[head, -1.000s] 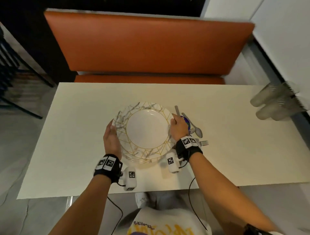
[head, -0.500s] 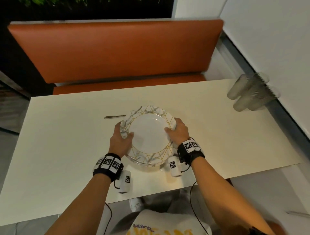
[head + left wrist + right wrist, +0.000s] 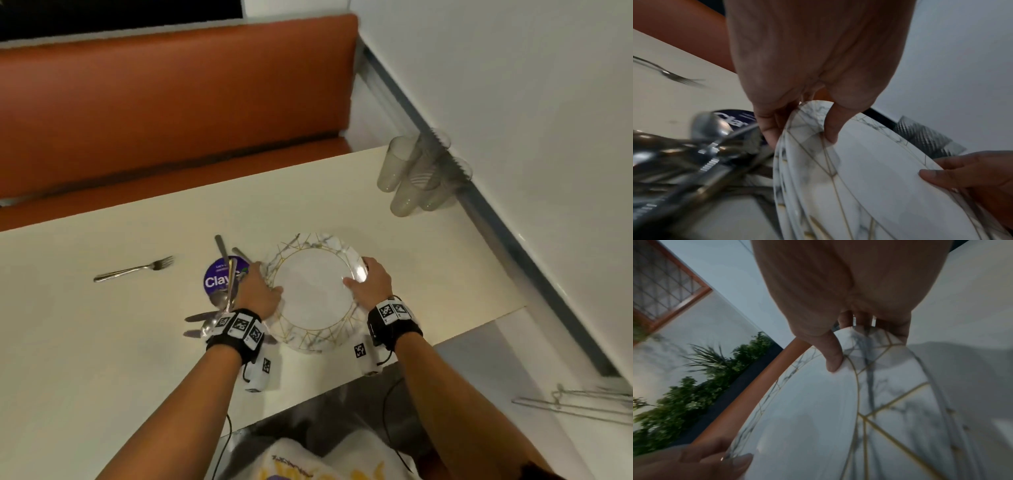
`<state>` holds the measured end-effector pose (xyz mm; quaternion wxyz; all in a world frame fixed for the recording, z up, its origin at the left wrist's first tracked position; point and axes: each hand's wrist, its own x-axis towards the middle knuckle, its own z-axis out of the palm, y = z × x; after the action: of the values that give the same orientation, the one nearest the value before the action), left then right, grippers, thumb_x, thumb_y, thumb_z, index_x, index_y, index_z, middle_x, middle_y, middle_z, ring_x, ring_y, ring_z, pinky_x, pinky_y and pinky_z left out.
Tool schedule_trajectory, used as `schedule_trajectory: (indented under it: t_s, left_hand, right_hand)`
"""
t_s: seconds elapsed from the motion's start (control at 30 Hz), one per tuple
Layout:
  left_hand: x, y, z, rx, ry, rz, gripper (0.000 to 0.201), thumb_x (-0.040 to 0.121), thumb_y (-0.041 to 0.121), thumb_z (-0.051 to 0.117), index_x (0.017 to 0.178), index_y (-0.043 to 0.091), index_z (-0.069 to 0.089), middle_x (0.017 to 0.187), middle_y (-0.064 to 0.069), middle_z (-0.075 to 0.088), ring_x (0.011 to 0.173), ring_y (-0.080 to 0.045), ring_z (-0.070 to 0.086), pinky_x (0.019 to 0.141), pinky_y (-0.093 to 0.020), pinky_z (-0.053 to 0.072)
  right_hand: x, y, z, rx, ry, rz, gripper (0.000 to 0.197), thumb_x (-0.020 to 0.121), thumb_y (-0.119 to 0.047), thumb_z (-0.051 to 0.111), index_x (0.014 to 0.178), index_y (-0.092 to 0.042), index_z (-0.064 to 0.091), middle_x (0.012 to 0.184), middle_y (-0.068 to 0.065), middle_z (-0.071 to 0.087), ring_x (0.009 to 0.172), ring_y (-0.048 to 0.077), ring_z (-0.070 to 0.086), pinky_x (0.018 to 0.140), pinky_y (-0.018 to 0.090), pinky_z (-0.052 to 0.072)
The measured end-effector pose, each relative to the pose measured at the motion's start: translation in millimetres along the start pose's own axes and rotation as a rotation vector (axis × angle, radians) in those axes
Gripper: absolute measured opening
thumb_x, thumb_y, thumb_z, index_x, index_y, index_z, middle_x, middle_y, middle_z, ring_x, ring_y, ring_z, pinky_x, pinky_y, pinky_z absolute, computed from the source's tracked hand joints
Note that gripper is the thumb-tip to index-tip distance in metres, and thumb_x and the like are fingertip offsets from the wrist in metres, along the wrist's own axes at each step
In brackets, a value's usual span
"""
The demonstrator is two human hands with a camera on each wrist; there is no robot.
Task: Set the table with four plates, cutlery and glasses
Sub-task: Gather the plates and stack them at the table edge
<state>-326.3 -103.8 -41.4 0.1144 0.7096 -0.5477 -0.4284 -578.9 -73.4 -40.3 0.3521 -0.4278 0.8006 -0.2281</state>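
Observation:
A stack of white marbled plates [image 3: 313, 294] with gold lines hangs tilted just above the cream table [image 3: 102, 359], near its front right. My left hand [image 3: 270, 284] grips the stack's left rim, thumb on top [image 3: 831, 129]. My right hand [image 3: 359, 274] grips the right rim, thumb on top [image 3: 833, 358]. A pile of cutlery [image 3: 222, 301] lies across a purple coaster [image 3: 219, 277] just left of the stack. A single fork [image 3: 133, 270] lies further left. Several clear glasses [image 3: 418, 174] stand at the table's back right corner.
An orange bench [image 3: 171, 102] runs along the table's far side. A white wall [image 3: 513, 102] closes the right side, close to the glasses. The table's front edge is right under my wrists. Bare tabletop lies between the plates and the glasses.
Both hands have taken the plate stack by its rims and carried it right, from left of the cutlery pile to right of it. The head view has swung right.

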Motion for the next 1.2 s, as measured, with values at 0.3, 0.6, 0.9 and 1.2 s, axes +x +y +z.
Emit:
schedule_trajectory:
  t_s: [0.3,0.6,0.9,1.2]
  left_hand:
    - [6,71,88,0.187,-0.017,0.010,0.064,0.090,0.023,0.076,0.145,0.007,0.046,0.140,-0.022,0.041,0.119,-0.044,0.054,0.104,-0.044,0.044]
    - [4,84,119,0.028,0.085,0.048,0.048,0.085,0.002,0.066,0.132,-0.001,0.057,0.122,-0.020,0.056,0.115,-0.041,0.055,0.102,-0.045,0.046]
    - [14,96,137,0.090,0.016,0.027,0.070,0.087,0.011,0.064,0.153,0.020,0.043,0.135,-0.021,0.043,0.120,-0.044,0.052,0.111,-0.051,0.043]
    - [31,151,180,0.036,-0.001,0.178,0.048,0.088,0.018,0.081,0.131,0.003,0.065,0.123,-0.021,0.064,0.114,-0.037,0.062,0.096,-0.035,0.047]
  right_hand:
    - [45,72,-61,-0.089,0.011,0.052,0.063,0.084,-0.025,0.079,0.138,-0.011,0.051,0.131,0.014,0.057,0.122,0.033,0.055,0.104,0.040,0.045]
    - [49,94,-73,-0.334,0.086,-0.108,0.077,0.084,-0.029,0.069,0.151,-0.015,0.033,0.146,0.013,0.038,0.129,0.033,0.038,0.107,0.047,0.040]
    - [47,117,-87,-0.240,0.104,-0.151,0.063,0.086,-0.014,0.067,0.143,-0.021,0.041,0.148,0.007,0.036,0.125,0.029,0.037,0.104,0.046,0.046]
    - [82,144,-140,-0.256,0.241,-0.002,0.065,0.082,-0.009,0.067,0.142,-0.022,0.044,0.142,0.006,0.043,0.120,0.031,0.044,0.099,0.044,0.049]
